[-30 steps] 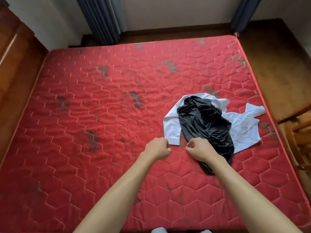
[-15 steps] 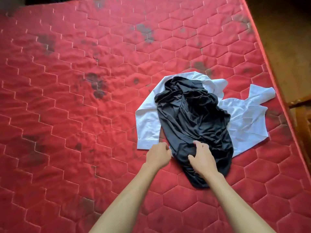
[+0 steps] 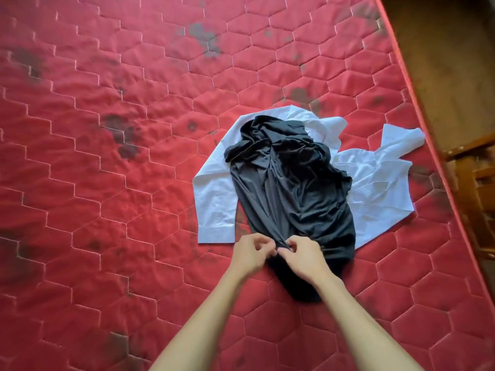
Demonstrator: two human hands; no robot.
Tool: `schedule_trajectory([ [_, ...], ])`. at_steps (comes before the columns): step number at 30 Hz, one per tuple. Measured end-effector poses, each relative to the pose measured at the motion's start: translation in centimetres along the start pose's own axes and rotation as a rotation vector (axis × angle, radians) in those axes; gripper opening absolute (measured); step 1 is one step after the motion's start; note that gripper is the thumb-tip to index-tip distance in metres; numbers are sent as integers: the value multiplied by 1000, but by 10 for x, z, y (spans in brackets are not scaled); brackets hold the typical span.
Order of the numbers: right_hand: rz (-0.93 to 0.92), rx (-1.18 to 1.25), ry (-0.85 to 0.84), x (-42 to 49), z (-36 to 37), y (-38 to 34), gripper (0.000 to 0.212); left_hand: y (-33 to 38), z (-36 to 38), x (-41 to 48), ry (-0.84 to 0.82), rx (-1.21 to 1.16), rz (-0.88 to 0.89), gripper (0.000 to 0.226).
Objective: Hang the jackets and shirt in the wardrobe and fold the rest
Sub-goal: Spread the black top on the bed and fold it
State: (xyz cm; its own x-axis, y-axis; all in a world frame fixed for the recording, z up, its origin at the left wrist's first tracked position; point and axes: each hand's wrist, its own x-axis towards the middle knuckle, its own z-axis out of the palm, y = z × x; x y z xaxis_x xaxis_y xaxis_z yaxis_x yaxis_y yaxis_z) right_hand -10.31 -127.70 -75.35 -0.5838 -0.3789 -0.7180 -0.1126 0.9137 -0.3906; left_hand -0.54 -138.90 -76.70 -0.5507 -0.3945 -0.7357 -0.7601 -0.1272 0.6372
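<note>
A crumpled black garment (image 3: 292, 188) lies in a heap on top of a white long-sleeved shirt (image 3: 375, 188), both on a red quilted mattress (image 3: 134, 156). The shirt's left sleeve and cuff (image 3: 217, 234) stick out to the left of the black heap. My left hand (image 3: 250, 254) and my right hand (image 3: 304, 259) meet at the near end of the black garment. Both pinch a bunched fold of its fabric between fingers and thumb. The near tip of the black garment is partly hidden under my right wrist.
The mattress has dark stains scattered over it. Its right edge (image 3: 417, 108) runs diagonally, with brown wooden floor (image 3: 450, 49) beyond. A wooden chair (image 3: 482, 178) stands at the right border, close to the mattress edge.
The view has closed in on the clothes. My hands came together from apart and flat at the black garment's near end and now pinch its fabric.
</note>
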Motion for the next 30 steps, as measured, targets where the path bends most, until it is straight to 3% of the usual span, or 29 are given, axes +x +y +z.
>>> schedule_trajectory([
  [3,-193,119,-42,-44,-16,-39,25,28,-24,-21,-31,-274,-201,56],
  [5,-325,157,-112,-81,-26,-67,23,44,-39,-35,21,-324,-188,67],
  [8,-412,238,-210,-133,-48,-97,15,77,-68,-68,92,-346,-52,46],
  [12,-353,462,-307,-192,-101,-117,16,141,-111,-135,29,-328,174,28],
  [14,-306,431,-194,-212,-124,-118,21,176,-133,-174,-33,-317,274,13],
  [18,-294,271,142,-245,-157,-115,36,241,-170,-256,-77,-226,415,15],
  [21,-474,204,261,-280,-173,-137,71,283,-188,-315,-110,-86,428,15],
  [22,-576,204,259,-291,-177,-149,74,295,-193,-335,-124,-29,433,18],
  [23,-668,217,257,-301,-181,-163,68,305,-197,-353,-136,17,443,22],
  [26,-732,180,358,-326,-202,-205,15,328,-209,-401,-91,181,521,29],
  [30,-844,67,497,-356,-237,-234,23,334,-239,-447,142,420,658,36],
])
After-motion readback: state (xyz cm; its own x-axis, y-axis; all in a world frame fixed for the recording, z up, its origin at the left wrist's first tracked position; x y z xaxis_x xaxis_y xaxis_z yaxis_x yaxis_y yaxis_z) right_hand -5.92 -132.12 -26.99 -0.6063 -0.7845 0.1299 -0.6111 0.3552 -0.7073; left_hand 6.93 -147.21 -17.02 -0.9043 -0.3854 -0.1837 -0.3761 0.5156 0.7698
